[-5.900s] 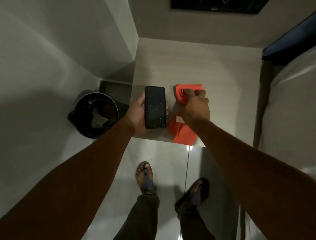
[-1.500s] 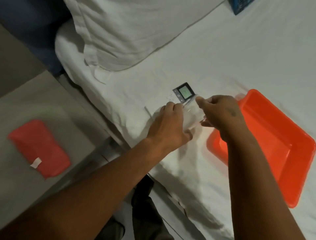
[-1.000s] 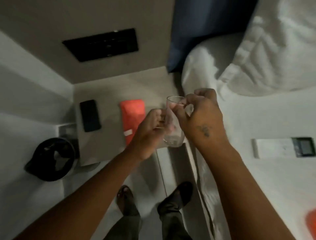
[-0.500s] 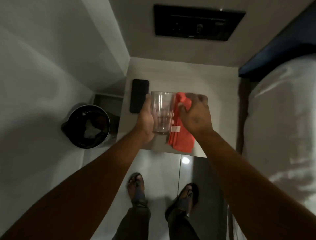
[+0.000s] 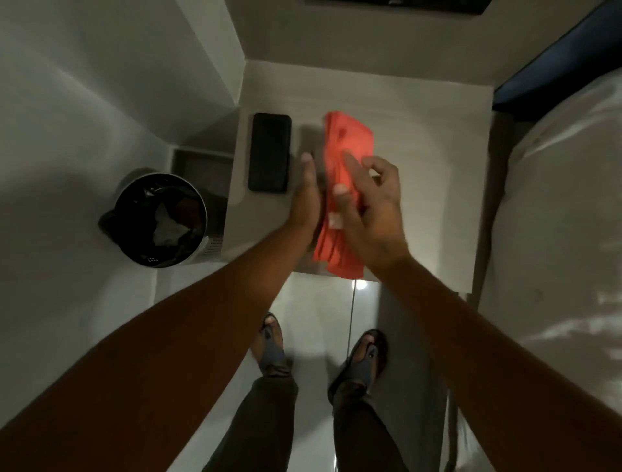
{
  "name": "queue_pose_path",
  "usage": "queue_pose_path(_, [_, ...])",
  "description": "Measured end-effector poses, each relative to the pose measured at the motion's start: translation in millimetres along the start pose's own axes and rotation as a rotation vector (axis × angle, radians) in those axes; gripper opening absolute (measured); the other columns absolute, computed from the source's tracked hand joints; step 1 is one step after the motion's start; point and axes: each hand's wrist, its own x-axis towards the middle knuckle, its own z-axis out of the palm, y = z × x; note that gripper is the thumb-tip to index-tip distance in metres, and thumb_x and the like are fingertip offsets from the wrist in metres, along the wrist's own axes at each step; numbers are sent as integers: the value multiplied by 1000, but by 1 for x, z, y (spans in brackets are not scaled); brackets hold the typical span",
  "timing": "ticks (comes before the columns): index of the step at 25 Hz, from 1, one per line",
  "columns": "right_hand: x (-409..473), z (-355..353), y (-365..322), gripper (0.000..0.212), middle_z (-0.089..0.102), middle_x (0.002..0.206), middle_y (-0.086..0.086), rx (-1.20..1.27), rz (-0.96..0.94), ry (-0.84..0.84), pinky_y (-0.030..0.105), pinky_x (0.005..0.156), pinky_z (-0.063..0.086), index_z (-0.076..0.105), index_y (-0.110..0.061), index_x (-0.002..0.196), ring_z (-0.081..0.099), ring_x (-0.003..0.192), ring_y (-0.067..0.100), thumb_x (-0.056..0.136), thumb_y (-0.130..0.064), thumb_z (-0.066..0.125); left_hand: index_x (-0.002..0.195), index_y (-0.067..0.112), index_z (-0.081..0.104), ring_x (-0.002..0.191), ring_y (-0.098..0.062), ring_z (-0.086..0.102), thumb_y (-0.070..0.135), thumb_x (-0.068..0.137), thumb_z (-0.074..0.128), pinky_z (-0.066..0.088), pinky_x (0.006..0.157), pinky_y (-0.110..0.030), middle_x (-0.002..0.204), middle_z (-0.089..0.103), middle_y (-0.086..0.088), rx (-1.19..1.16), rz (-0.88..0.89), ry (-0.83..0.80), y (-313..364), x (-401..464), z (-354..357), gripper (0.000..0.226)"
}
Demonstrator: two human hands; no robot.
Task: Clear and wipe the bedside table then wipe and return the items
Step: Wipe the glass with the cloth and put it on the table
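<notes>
Over the bedside table (image 5: 420,134), my left hand (image 5: 307,198) holds the clear glass (image 5: 311,141). Only a faint dark translucent edge of it shows beside the cloth. My right hand (image 5: 372,212) presses the red cloth (image 5: 348,141) against the glass, fingers spread over the fabric. The cloth hangs down past the table's front edge and hides most of the glass. A black phone (image 5: 270,156) lies flat at the table's left side, just left of my left hand.
A black waste bin (image 5: 161,219) with crumpled paper inside stands on the floor left of the table. The white bed (image 5: 555,202) runs along the right. A dark wall panel (image 5: 397,3) sits above the table. My feet stand just below the table's front edge.
Since half a second ago the red cloth has been drawn over the glass, which now shows far less. Earlier I took the glass from the bed and turned to the table.
</notes>
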Motion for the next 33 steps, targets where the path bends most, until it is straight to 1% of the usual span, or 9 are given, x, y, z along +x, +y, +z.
queue_pose_path(3, [1, 10, -8, 50, 30, 160, 13, -64, 13, -52, 47, 115, 34, 37, -26, 154, 31, 142, 33, 106, -38, 37, 134, 19, 58, 114, -16, 69, 53, 105, 29, 54, 101, -38, 123, 67, -12, -72, 39, -56, -12, -9, 16, 54])
queue_pose_path(8, [17, -11, -7, 44, 65, 133, 11, 796, 600, 82, 47, 104, 53, 47, -20, 149, 66, 117, 25, 108, -32, 36, 121, 20, 71, 114, -30, 70, 81, 80, 43, 52, 105, -51, 120, 74, -15, 165, 33, -126, 2, -6, 20, 79])
queue_pose_path(13, [-10, -11, -28, 47, 63, 126, 14, 730, 405, 23, 36, 96, 58, 40, -19, 152, 67, 111, 23, 107, -34, 37, 96, 15, 76, 79, -17, 76, 38, 85, 78, 59, 79, -33, 84, 78, -4, 143, 189, 30, 17, -14, 35, 27])
queue_pose_path(18, [11, -32, -7, 51, 71, 119, 17, 1285, 876, -9, 47, 99, 55, 57, -10, 137, 71, 107, 30, 104, -45, 41, 110, 26, 75, 91, -20, 77, 76, 68, 68, 62, 87, -42, 100, 79, -2, 364, 137, -15, 18, -20, 43, 66])
queue_pose_path(22, [-7, -28, -9, 42, 67, 129, 16, 1125, 718, 90, 47, 105, 51, 52, -12, 144, 67, 114, 31, 107, -28, 39, 100, 7, 70, 77, -23, 72, 75, 85, 42, 60, 69, -37, 89, 74, -13, 606, 332, 138, 27, -13, 50, 75])
queue_pose_path(25, [-8, -24, -15, 42, 65, 133, 14, 1024, 601, 90, 38, 102, 54, 49, -15, 146, 66, 119, 28, 108, -28, 37, 110, 8, 62, 71, -13, 72, 60, 82, 64, 58, 61, -26, 92, 72, -7, 581, 364, 247, 21, -27, 54, 59])
queue_pose_path(29, [15, -42, -13, 46, 77, 102, 9, 1163, 798, 98, 36, 89, 61, 65, -11, 122, 75, 93, 21, 105, -45, 41, 94, 21, 76, 72, -13, 76, 51, 84, 70, 61, 70, -31, 79, 79, 1, 487, 90, -78, 21, -32, 45, 33])
queue_pose_path(31, [10, -34, -10, 45, 77, 105, 8, 1135, 814, 143, 38, 93, 59, 64, -13, 127, 75, 99, 21, 104, -45, 44, 98, 22, 76, 72, -13, 76, 60, 83, 68, 60, 72, -32, 81, 79, 2, 442, 58, -84, 29, -28, 48, 42])
queue_pose_path(33, [-3, -17, -12, 50, 70, 125, 17, 1221, 790, 148, 48, 107, 49, 57, -15, 138, 66, 118, 32, 101, -46, 46, 106, 14, 70, 75, -14, 76, 72, 67, 75, 62, 70, -30, 89, 77, 0, 402, 181, 129, 31, -24, 58, 70])
